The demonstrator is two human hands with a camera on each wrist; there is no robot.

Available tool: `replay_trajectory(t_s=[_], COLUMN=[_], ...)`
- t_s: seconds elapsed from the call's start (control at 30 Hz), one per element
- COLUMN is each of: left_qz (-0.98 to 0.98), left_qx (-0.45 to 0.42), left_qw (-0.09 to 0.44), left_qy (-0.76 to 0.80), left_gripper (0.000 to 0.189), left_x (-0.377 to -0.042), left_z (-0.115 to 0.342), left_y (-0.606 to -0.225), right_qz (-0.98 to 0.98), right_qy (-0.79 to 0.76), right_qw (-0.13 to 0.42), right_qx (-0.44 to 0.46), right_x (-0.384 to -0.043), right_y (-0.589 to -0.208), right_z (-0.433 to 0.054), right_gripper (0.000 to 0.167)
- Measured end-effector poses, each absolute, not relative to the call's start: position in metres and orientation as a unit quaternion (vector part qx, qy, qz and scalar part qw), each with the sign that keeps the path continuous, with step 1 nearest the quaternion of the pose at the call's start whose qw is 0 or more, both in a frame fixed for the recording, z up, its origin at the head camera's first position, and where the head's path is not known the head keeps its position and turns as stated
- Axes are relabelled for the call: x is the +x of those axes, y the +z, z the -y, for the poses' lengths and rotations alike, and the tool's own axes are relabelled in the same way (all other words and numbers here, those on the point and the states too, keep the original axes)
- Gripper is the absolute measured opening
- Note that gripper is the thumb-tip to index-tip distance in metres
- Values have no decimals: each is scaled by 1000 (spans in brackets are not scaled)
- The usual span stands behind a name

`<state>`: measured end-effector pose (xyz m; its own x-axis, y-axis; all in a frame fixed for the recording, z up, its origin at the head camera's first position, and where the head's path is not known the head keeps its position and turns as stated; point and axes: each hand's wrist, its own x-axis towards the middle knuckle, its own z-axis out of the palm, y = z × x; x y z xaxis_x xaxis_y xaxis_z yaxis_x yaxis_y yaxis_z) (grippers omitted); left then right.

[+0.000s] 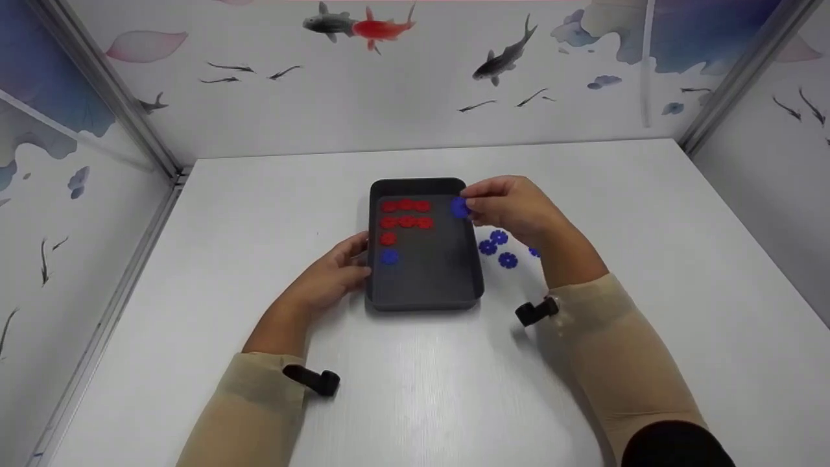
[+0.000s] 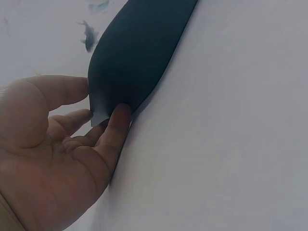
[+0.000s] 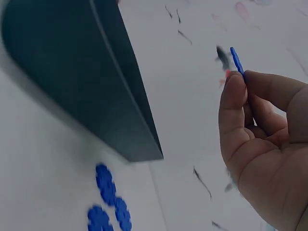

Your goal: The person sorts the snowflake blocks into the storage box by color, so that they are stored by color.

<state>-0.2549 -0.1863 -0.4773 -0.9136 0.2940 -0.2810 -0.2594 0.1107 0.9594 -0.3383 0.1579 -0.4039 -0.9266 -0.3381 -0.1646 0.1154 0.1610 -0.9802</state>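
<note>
Your right hand (image 1: 519, 208) pinches a blue disc (image 1: 460, 208) by the tray's (image 1: 425, 303) two o'clock edge; your left hand (image 1: 329, 279), fingers (image 2: 121, 115) parted, touches its nine o'clock side, table (image 1: 207, 259) stretching wide beyond.

- White desk (image 1: 415, 395), faintly streaked, its far edge running along the foot of the back panel.
- Back panel (image 1: 259, 126), white with printed decoration.
- Dark grey fish (image 1: 329, 23) and red fish (image 1: 381, 29), printed end to end and touching, at the top near the middle.
- Slanting dark fish (image 1: 502, 59) farther right, tail raised.
- Pink-edged petal (image 1: 147, 47) at upper left.
- Blue-violet wash (image 1: 700, 35) at upper right.
- Left side panel (image 1: 35, 207) and right side panel (image 1: 778, 155), both printed with thin black squiggles (image 1: 44, 263).
- Left metal post (image 1: 117, 91) and right metal post (image 1: 739, 78) at the corners.
</note>
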Motion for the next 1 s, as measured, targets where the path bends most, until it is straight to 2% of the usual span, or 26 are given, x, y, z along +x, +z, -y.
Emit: replay_trajectory(t_s=[0.17, 0.53, 0.83, 1.0], left_qz=[-714, -718, -718, -723], left_qx=[11, 12, 22, 22], left_qw=[206, 206, 210, 209], left_qy=[669, 665, 663, 658], left_gripper=[76, 75, 75, 74], left_x=[-255, -255, -254, -254], left_z=[186, 188, 188, 186], left_y=[-478, -477, -476, -476], right_qz=[-741, -797, -830, -835], right_qy=[-622, -477, -369, -352], right_qw=[233, 343, 398, 409], right_qx=[-98, -140, -128, -107], right_x=[-337, -373, -387, -389], right_y=[-396, -398, -412, -419], right_z=[-127, -86, -63, -58], right_gripper=[21, 16, 15, 16])
